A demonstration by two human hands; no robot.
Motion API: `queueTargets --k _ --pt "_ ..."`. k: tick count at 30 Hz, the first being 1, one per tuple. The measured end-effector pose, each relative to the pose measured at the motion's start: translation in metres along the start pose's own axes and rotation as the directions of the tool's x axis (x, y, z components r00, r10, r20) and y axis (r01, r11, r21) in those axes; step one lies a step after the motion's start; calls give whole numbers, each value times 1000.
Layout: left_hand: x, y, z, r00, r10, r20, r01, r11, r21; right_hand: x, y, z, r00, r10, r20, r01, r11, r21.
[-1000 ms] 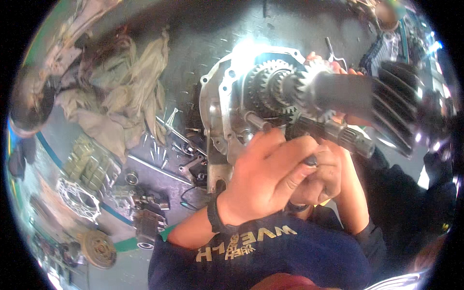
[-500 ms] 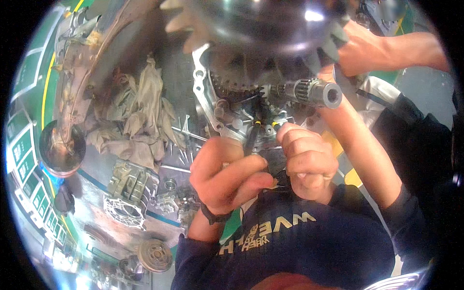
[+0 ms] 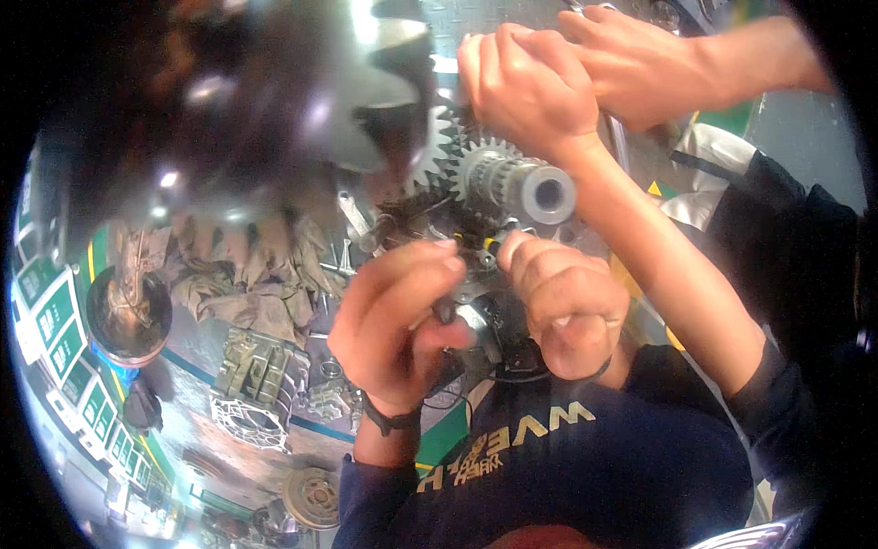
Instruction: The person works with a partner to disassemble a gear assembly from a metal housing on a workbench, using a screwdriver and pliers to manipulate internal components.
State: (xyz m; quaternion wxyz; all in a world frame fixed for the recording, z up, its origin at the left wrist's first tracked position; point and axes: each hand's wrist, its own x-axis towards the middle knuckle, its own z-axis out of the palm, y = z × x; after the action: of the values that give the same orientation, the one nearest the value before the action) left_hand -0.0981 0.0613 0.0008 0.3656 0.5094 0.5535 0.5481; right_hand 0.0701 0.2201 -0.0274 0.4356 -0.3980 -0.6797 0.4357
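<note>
My left hand (image 3: 384, 334), with a dark band at its wrist, has its fingers curled around a small dark piece (image 3: 445, 311); most of this piece is hidden. Close on its right, my right hand (image 3: 576, 316) is closed in a fist on a black-and-yellow tool (image 3: 494, 245), with only the tip showing. Just beyond both hands stands a splined shaft (image 3: 549, 194) with a hollow end. Toothed gears (image 3: 437, 151) sit behind it. A large dark gear (image 3: 380, 110), blurred and very near, fills the upper left.
A co-worker's hand (image 3: 530, 87) grips something hidden beyond the shaft, with a second hand (image 3: 640, 69) against it. Left are crumpled grey cloths (image 3: 265, 302), a metal casing (image 3: 256, 366) and a round metal disc (image 3: 311, 497). A rusty pan-like part (image 3: 128, 311) stands farther left.
The large gear has shifted left across the view, uncovering the gears and the co-worker's hand. My left hand has moved slightly left, its fingers raised; the black rod beside it no longer shows.
</note>
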Motion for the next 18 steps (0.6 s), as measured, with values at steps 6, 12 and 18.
queueTargets --k 6,12,18 --pt "7 -3 -1 991 -90 -101 106 981 162 15 28 19 996 67 55 -67 998 7" --pt "13 -7 6 999 20 -27 -18 995 98 14 18 6 998 64 15 -64 998 -10" --pt "10 -3 8 991 -40 -124 38 999 -19 20 25 8 998 53 26 -53 999 3"
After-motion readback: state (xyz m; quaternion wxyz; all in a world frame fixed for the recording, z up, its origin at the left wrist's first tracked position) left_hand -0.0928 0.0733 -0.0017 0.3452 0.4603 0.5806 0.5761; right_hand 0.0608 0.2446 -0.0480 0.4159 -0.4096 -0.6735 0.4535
